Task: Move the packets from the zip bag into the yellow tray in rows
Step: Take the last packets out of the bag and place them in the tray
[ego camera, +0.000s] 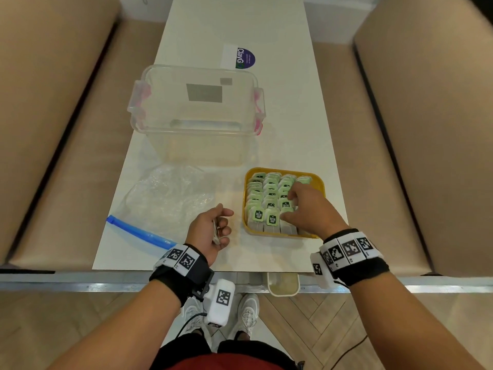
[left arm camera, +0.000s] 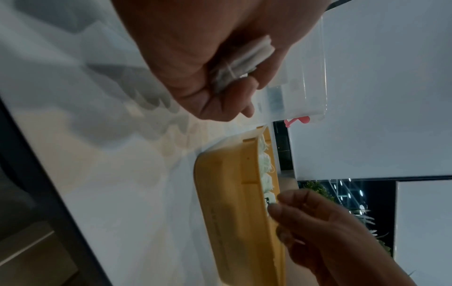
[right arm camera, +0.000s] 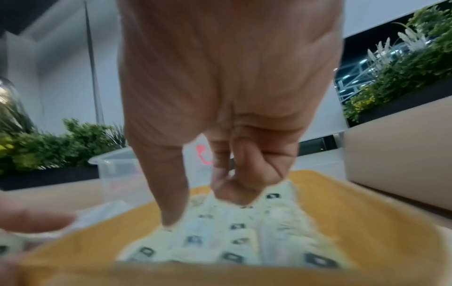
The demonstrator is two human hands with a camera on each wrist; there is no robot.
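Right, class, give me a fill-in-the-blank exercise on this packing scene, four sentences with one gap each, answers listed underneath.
1. The packets stand in rows inside a tray coloured ____.
2. The zip bag lies flat on the table, and its zip strip is coloured ____.
3. The spare packets are held in the person's ____ hand.
4. The right hand reaches into the tray, while the clear plastic box behind the bag has clips coloured ____.

Missing words: yellow; blue; left; pink
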